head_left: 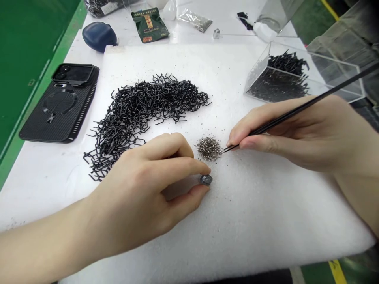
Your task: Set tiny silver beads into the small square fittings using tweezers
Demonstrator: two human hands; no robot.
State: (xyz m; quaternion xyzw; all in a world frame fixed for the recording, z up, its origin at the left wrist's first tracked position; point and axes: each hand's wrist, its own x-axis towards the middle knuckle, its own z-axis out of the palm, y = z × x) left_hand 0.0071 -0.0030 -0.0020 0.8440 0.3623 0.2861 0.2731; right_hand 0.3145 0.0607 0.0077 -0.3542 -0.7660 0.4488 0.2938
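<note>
A small dark metal part (205, 180) was pinched between thumb and forefinger of the left hand (142, 193), low on the white foam pad (251, 221). A black tweezer (296, 111) was clamped in the closed grip of the right hand (299, 134), its tip set at the edge of a little heap of tiny grey pieces (209, 148). A pile of black bent clips (142, 114) was spread behind, a phone (60, 103) left of it.
</note>
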